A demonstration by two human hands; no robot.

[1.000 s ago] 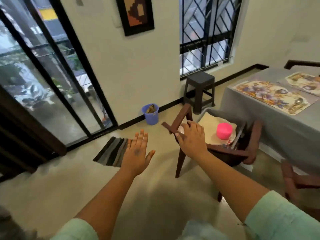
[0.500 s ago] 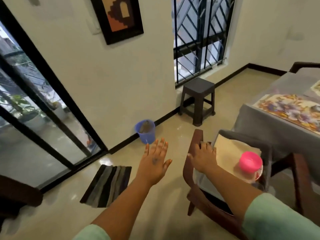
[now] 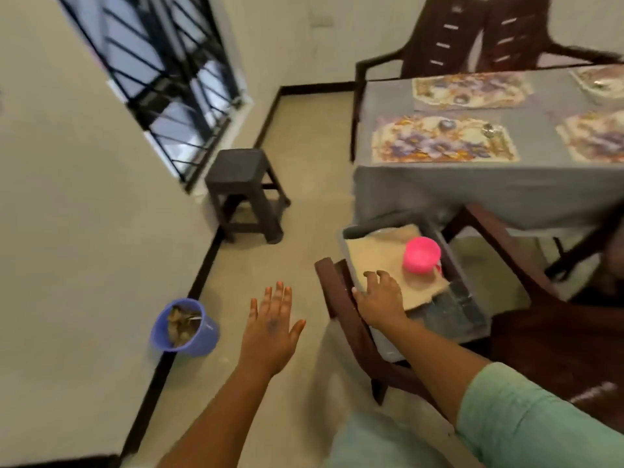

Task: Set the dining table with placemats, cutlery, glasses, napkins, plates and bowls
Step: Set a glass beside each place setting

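Lower centre, right hand (image 3: 380, 298) rests curled fingers on the napkin (image 3: 378, 258), probably to lift it; left hand (image 3: 271, 327) hovers, fingers spread.

Domestic dining room: a cloth-covered counter (image 3: 439, 187) laid with floral placemats (image 3: 442, 140), dark chairs (image 3: 439, 38) around it, a barred window (image 3: 162, 79), a plastic stool (image 3: 243, 190) and a blue bin (image 3: 185, 327) on the tiled floor.

Four floral placemats (image 3: 444, 140) lie on one grey-clothed table (image 3: 439, 187) at two o'clock, with two dark plastic chairs (image 3: 439, 38) at one o'clock, one stool (image 3: 239, 170) at twelve, one blue bucket (image 3: 184, 327) at nine, one pink cup (image 3: 422, 255)
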